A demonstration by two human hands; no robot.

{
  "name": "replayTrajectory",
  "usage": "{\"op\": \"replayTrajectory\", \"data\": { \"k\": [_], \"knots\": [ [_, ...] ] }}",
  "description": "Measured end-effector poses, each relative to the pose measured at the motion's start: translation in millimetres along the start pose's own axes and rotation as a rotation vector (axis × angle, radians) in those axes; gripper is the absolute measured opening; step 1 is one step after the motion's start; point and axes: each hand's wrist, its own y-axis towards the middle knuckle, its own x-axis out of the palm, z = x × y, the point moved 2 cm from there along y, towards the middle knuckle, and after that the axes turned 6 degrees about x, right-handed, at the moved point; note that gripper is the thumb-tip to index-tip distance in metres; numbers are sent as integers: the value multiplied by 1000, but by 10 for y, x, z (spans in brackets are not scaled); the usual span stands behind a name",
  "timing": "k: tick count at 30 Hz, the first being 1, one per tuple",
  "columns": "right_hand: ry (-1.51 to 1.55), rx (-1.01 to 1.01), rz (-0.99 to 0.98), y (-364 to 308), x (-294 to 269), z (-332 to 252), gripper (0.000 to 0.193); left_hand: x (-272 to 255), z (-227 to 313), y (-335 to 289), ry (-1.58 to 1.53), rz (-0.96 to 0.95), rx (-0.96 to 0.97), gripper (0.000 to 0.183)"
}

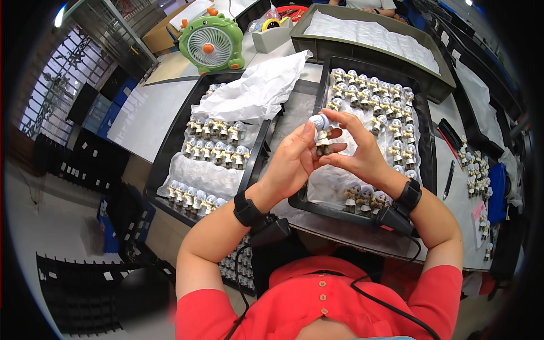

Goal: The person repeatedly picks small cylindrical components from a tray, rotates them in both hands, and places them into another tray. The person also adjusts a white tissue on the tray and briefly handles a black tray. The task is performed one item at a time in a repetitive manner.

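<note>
Head view: both hands raised over the right tray (428, 141). Left hand (293, 157) pinches a figurine (322, 136), thumb and fingers nearly closed; right hand (362, 154) curls half-open round it, fingertips at head and feet. Figurine upright, clear of the liner. More figurines in rows there and in left tray (166, 161). Step looks like handling or checking one piece; next move probably calls for a light, steady grip while turning or placing it.
</note>
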Motion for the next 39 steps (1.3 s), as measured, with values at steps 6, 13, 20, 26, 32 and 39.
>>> {"op": "replayTrajectory", "data": {
  "k": [6,13,20,26,32,39],
  "knots": [
    [-71,-61,142,-12,10,-44,56,-94,-33,30,-118,58,-38,47],
    [-201,-215,193,3,31,-70,46,-109,-46,24,-207,66,-31,46],
    [-158,-226,190,-4,25,-92,40,-75,-19,29,-203,75,-37,34],
    [-170,-213,217,-13,-2,-161,26,-79,-2,10,-102,70,-27,30],
    [-109,-61,242,-31,-48,-117,22,-42,4,-4,-7,124,59,35],
    [-51,22,102,-15,-20,-93,24,-105,127,16,76,194,226,49]
  ]
}}
